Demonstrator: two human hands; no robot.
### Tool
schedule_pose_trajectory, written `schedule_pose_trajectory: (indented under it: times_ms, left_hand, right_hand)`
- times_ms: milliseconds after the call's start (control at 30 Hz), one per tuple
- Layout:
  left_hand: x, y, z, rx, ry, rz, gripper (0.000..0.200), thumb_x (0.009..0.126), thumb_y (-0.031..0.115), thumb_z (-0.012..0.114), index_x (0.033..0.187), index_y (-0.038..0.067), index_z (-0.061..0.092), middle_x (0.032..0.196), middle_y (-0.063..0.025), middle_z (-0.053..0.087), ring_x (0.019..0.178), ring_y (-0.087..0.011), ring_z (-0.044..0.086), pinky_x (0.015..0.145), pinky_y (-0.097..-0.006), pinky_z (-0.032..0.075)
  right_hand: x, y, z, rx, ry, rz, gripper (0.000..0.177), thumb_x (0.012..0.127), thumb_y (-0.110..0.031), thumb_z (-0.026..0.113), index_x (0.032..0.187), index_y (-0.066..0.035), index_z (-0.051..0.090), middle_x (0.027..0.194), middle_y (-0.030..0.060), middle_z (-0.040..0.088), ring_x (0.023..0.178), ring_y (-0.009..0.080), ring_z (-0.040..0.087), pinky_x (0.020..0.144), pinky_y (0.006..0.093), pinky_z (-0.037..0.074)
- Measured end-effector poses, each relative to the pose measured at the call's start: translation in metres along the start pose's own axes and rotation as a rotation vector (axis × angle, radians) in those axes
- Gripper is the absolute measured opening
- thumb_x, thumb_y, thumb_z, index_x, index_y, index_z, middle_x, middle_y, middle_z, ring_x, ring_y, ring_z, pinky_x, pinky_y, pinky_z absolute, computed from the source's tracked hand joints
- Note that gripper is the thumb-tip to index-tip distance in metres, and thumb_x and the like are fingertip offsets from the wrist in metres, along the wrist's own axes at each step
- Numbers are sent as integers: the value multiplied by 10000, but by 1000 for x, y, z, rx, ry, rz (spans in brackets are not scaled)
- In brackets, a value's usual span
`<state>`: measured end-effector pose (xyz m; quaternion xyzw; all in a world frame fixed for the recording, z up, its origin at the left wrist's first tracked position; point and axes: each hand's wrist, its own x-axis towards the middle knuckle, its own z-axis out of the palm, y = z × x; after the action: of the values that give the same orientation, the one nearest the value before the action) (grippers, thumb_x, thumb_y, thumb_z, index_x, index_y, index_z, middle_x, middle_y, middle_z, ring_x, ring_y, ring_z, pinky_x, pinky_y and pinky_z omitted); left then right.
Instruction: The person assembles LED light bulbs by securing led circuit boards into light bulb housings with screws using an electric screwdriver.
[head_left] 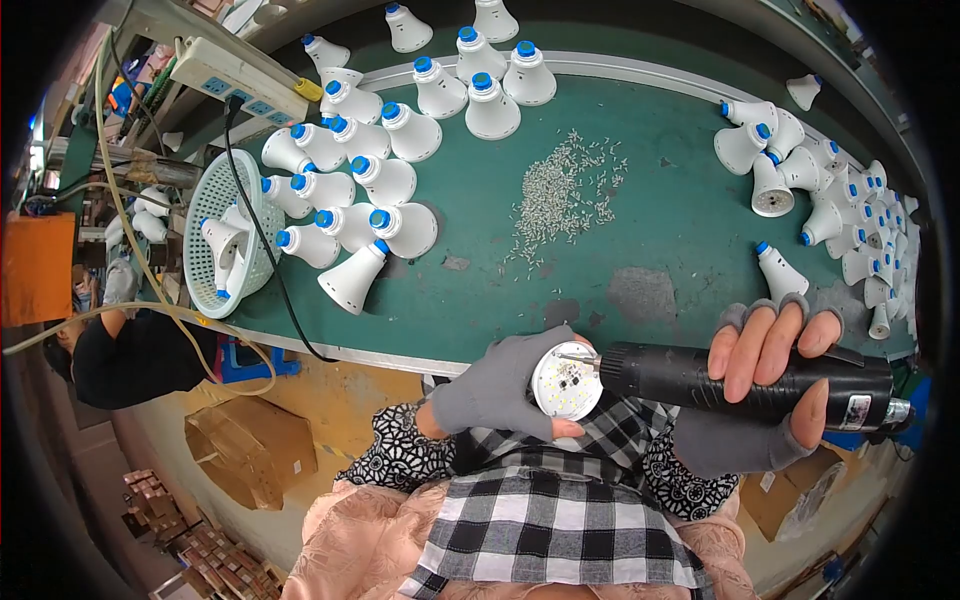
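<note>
In a grey fingerless glove, my left hand (500, 392) is closed around a white lamp housing, whose round face with a small LED circuit board (567, 382) is turned toward me. My right hand (770, 385), gloved the same way, grips a black electric screwdriver (680, 375) lying level. The screwdriver's thin bit points left and its tip meets the board near the upper middle. Whether a screw sits under the tip is too small to tell. Just beyond both hands is the green tabletop (470, 310).
A pile of small screws (565, 190) lies mid-table. White lamp housings with blue caps (405, 230) stand at left, and more (850, 215) crowd the right. A pale green basket (200, 250) holds several housings. A black cable (262, 230) hangs from a power strip (235, 80). Another person (135, 358) is at left.
</note>
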<state>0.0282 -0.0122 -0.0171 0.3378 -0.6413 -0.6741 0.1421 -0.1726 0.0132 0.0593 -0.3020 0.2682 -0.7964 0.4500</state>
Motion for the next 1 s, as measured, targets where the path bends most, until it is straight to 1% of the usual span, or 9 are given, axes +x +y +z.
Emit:
schedule_pose_trajectory:
  times_ms: [467, 567, 667, 767, 867, 967, 1000]
  left_hand:
    - [2, 2, 1, 77, -40, -40, 779, 618, 515, 827, 1175, 54, 539, 999, -106, 669, 944, -253, 666, 848, -350, 495]
    - [1, 2, 2, 121, -47, -21, 786, 618, 530, 822, 1173, 51, 537, 988, -113, 670, 935, -265, 668, 841, -357, 494]
    - [1, -6, 6, 102, -62, -11, 791, 616, 543, 818, 1169, 51, 537, 981, -120, 672, 924, -276, 672, 829, -365, 493]
    - [2, -9, 8, 107, -76, -6, 802, 609, 548, 819, 1172, 54, 533, 986, -124, 675, 928, -285, 673, 834, -375, 488]
    - [3, -2, 6, 86, -99, -73, 812, 605, 551, 819, 1179, 56, 527, 973, -118, 675, 932, -294, 670, 854, -377, 480]
    - [4, -2, 7, 122, -95, -69, 802, 612, 539, 823, 1179, 58, 522, 982, -122, 670, 958, -293, 661, 868, -377, 474]
    - [4, -1, 8, 104, -74, -57, 794, 622, 532, 821, 1186, 59, 522, 1014, -116, 659, 968, -281, 655, 875, -372, 474]
  right_hand:
    - [2, 0, 3, -27, -20, 49, 307, 872, -255, 608, 990, -96, 373, 779, 44, 449, 607, 139, 479, 609, 312, 440]
    - [4, -3, 1, 3, -79, 75, 294, 874, -231, 604, 984, -87, 373, 785, 57, 459, 616, 153, 501, 631, 329, 461]
    - [5, -2, -5, 46, -179, 91, 283, 869, -195, 607, 974, -79, 372, 797, 73, 472, 630, 175, 525, 659, 352, 480]
    - [3, -8, 1, -2, -171, 153, 284, 860, -168, 616, 969, -75, 372, 808, 81, 481, 635, 188, 534, 676, 370, 489]
    - [3, -7, 2, -8, -175, 182, 288, 857, -153, 624, 970, -70, 373, 815, 85, 488, 635, 194, 536, 681, 386, 491]
    - [8, -8, -1, -49, -249, 197, 282, 868, -166, 616, 974, -67, 375, 810, 87, 485, 632, 191, 533, 667, 368, 490]
    - [10, -6, -4, 11, -249, 160, 276, 874, -167, 610, 978, -64, 376, 811, 86, 482, 631, 188, 531, 659, 355, 486]
